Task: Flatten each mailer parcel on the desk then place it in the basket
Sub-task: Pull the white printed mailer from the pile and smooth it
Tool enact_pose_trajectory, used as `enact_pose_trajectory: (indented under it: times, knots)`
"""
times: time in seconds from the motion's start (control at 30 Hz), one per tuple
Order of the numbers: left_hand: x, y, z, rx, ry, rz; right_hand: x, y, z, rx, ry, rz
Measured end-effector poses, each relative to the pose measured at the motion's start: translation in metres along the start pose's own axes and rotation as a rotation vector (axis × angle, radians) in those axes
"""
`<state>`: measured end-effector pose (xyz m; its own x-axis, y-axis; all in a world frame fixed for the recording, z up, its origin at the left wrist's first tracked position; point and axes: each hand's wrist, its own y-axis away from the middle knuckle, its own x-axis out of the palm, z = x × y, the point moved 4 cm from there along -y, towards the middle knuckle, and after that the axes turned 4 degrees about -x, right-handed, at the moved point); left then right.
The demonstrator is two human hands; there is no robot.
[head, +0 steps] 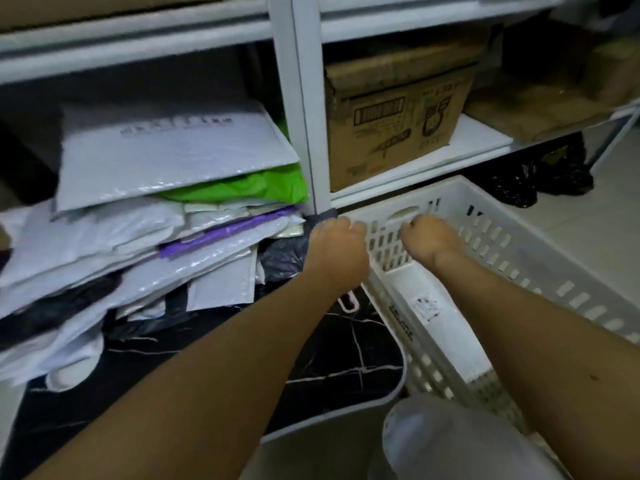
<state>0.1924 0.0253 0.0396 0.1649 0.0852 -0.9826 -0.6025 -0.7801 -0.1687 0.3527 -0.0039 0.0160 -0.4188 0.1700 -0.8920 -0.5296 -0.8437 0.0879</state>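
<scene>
White plastic basket (512, 251) has both hands over it, left hand (337, 251) and right hand (427, 237) fingers curled, can't tell what they're gripping.

Slumped mailer stack (138, 216) on desk (214, 355) beside white basket (519, 258)

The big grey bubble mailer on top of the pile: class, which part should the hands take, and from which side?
Take the grey bubble mailer by its near edge, which overhangs the green mailer below and leaves room for fingers underneath. Come from the front, since the shelf post blocks the right side. It lies flat and wide, so two hands spread apart would probably keep it from sagging.
</scene>
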Motion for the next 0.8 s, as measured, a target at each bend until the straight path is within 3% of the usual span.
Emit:
enact_pose_trajectory:
  times: [0.17, 0.3, 0.37, 0.43, 0.53, 0.6, 0.67, 0.8]
  knots:
    - [-0.063, 0.035, 0.087, -0.232, 0.023, -0.153, -0.012, 0.024, 0.108, -0.273, 0.041, -0.032]
    - [-0.102, 0.07, 0.173, -0.53, 0.09, -0.276, 0.008, 0.041, 0.204, -0.447, -0.136, 0.071]
    - [-0.115, 0.088, 0.214, -0.742, 0.251, -0.39, 0.029, 0.048, 0.244, -0.383, -0.44, 0.168]
    - [-0.123, 0.098, 0.245, -0.994, 0.494, -0.469, 0.047, 0.053, 0.269, -0.197, -0.803, 0.276]
    - [-0.116, 0.102, 0.293, -1.333, 1.002, -0.575, 0.07, 0.061, 0.293, 0.02, -1.036, 0.411]
    - [-0.106, 0.098, 0.313, -1.36, 1.428, -0.622, 0.081, 0.063, 0.302, 0.105, -1.13, 0.469]
    - [-0.1, 0.089, 0.317, -1.248, 1.691, -0.588, 0.09, 0.064, 0.307, 0.148, -1.187, 0.52]
    - [-0.102, 0.075, 0.316, -1.152, 1.827, -0.569, 0.095, 0.066, 0.312, 0.184, -1.277, 0.566]
